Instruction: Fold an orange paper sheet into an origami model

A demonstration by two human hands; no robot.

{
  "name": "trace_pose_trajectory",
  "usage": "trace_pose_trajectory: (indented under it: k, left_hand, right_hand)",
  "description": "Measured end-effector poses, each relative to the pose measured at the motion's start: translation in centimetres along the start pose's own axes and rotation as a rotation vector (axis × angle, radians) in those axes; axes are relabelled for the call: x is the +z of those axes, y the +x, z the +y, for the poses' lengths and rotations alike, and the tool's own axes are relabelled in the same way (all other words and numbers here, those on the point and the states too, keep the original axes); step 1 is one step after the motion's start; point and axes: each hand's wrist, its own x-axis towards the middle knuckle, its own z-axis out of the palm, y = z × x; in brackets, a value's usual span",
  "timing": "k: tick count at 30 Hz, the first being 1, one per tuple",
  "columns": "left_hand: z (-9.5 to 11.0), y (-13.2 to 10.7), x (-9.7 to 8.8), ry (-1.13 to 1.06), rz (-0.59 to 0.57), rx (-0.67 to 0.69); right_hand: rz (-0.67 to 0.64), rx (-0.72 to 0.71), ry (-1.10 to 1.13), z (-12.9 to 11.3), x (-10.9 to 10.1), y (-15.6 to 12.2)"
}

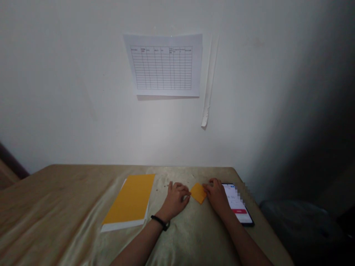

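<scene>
A small folded piece of orange paper (198, 193) lies between my hands on the cloth-covered table. My left hand (176, 197) pinches its left corner with thumb and fingers; a black band circles that wrist. At the opposite side, my right hand (215, 193) has its fingers closed on the right edge of the paper. Left of my hands rests a stack of orange sheets (130, 197) with white paper showing beneath it.
A lit phone (235, 207) lies by my right forearm, near the table's right edge. The table wears a wrinkled beige cloth (66, 210). On the wall behind hang a printed grid sheet (168, 66) and a narrow white strip (209, 81).
</scene>
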Motion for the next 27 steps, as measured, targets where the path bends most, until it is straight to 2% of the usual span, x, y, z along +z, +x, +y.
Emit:
trace_pose_trajectory:
  k: [3,7,20,27]
  left_hand:
    - [0.2,0.0,0.1,-0.029,0.017,0.002]
    - [0.3,0.1,0.1,-0.013,0.030,-0.029]
    - [-0.8,0.1,-0.7,0.001,-0.081,-0.068]
    - [-0.9,0.1,-0.9,0.033,-0.102,-0.106]
  right_hand:
    - [0.003,-0.079,0.075,-1.0,-0.4,-0.3]
    - [-0.104,-0.165,0.164,-2.5,-0.3,-0.8]
    - [-0.155,-0.138,0.050,-3.4,0.4,-1.2]
    - [-0.162,-0.046,0.050,-3.9,0.2,-0.9]
